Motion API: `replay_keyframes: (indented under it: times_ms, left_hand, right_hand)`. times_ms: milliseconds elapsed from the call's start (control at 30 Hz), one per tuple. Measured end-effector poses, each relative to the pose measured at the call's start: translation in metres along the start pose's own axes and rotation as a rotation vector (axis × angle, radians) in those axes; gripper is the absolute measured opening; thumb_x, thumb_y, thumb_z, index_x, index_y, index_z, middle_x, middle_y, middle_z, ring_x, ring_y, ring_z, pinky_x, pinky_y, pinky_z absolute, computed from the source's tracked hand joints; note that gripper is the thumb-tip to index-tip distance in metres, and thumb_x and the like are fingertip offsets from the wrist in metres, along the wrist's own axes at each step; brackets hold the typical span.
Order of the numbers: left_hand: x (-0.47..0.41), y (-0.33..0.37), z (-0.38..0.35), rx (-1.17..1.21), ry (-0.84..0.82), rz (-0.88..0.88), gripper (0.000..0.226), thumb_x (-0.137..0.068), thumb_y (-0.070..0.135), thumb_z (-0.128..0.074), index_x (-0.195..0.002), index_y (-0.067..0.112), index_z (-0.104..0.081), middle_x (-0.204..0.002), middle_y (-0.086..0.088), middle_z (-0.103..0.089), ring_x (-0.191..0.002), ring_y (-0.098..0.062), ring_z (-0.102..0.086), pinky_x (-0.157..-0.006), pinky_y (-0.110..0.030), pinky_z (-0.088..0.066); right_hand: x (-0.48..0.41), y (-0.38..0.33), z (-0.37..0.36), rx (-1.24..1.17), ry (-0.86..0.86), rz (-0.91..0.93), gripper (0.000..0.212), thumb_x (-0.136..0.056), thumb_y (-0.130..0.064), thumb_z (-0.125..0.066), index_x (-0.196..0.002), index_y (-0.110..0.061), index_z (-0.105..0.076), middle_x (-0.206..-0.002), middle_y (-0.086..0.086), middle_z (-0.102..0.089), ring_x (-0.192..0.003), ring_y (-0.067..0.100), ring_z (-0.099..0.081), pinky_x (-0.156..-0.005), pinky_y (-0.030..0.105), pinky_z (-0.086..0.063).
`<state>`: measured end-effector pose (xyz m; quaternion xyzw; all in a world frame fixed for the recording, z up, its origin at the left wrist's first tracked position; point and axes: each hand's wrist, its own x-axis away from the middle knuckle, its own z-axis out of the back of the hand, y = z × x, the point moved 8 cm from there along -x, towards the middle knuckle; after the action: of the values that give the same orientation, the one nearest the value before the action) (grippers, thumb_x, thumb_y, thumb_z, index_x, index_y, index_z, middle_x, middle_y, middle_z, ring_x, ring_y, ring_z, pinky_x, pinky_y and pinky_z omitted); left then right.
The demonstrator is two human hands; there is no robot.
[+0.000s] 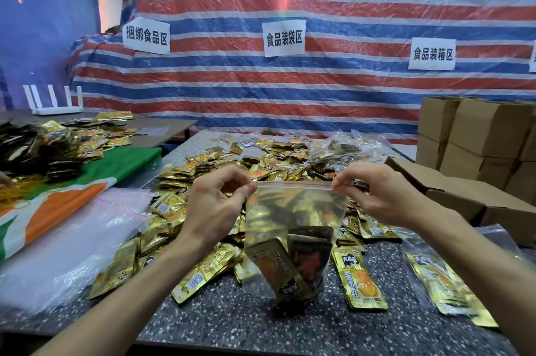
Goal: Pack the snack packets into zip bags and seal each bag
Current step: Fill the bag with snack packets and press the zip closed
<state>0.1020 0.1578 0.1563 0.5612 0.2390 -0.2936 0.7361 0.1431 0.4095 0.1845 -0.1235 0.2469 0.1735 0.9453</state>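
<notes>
Our forearms (130,297) reach over the table (232,321); left hand (214,204) and right hand (377,193) each pinch a top corner of the zip bag (293,210) hanging over it, snack packets (290,265) sagging inside. Uneven pressing could leave the strip (293,183) gapped, letting packets spill.

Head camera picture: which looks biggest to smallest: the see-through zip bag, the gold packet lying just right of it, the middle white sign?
1. Largest: clear plastic zip bag, plainly.
2 and 3. Unranked: gold foil snack packet and middle white paper sign look about alike. The packet lies nearer the camera, so I won't rank them.
</notes>
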Motion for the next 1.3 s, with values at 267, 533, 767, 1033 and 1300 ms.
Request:
replay_keyframes:
  times_ms: [267, 533, 767, 1033, 1300]
  left_hand:
    - [-0.001, -0.005, 0.002, -0.009, -0.014, -0.01, 0.018, -0.085, -0.001, -0.073, -0.076, 0.013, -0.068, -0.073, 0.004, -0.067, -0.071, -0.015, -0.063, -0.063, -0.03, -0.053]
    - [-0.004, 0.002, -0.007, -0.027, -0.05, -0.013, 0.012, -0.087, 0.003, -0.072, -0.079, 0.012, -0.069, -0.076, 0.0, -0.068, -0.073, -0.021, -0.064, -0.067, -0.045, -0.055]
    - [-0.015, 0.025, -0.036, 0.026, -0.099, -0.007, 0.006, -0.089, 0.005, -0.069, -0.084, 0.008, -0.069, -0.08, -0.011, -0.07, -0.076, -0.029, -0.065, -0.071, -0.047, -0.055]
    - [-0.041, 0.046, -0.122, 0.117, -0.18, 0.038, 0.016, -0.092, 0.011, -0.068, -0.077, 0.016, -0.067, -0.074, -0.007, -0.067, -0.064, -0.009, -0.06, -0.061, -0.026, -0.051]
    - [-0.056, 0.03, -0.239, 0.158, -0.368, 0.292, 0.014, -0.092, 0.018, -0.071, -0.099, 0.006, -0.071, -0.09, -0.006, -0.071, -0.08, -0.022, -0.068, -0.078, -0.04, -0.06]
  right_hand:
    - [0.003, 0.009, 0.005, -0.05, 0.015, -0.051, 0.044, -0.08, -0.065, -0.048, -0.085, -0.028, -0.07, -0.075, -0.02, -0.06, -0.071, 0.0, -0.058, -0.063, 0.037, -0.055]
    - [0.013, 0.027, 0.004, -0.146, 0.141, -0.102, 0.046, -0.076, -0.062, -0.058, -0.077, -0.018, -0.073, -0.062, -0.02, -0.056, -0.063, -0.013, -0.058, -0.054, 0.016, -0.039]
    - [0.041, 0.045, 0.022, -0.366, 0.159, -0.215, 0.021, -0.086, -0.034, -0.068, -0.084, -0.014, -0.073, -0.075, -0.004, -0.072, -0.065, 0.013, -0.068, -0.057, 0.029, -0.053]
    - [0.096, 0.085, 0.072, -0.716, 0.125, -0.383, 0.019, -0.098, -0.018, -0.057, -0.096, 0.001, -0.059, -0.098, 0.016, -0.076, -0.087, 0.033, -0.075, -0.069, 0.042, -0.063]
    - [0.128, 0.196, 0.08, -0.463, 0.377, -0.838, 0.02, -0.103, -0.013, -0.052, -0.087, -0.004, -0.057, -0.071, 0.007, -0.075, -0.052, 0.019, -0.066, -0.041, 0.03, -0.05]
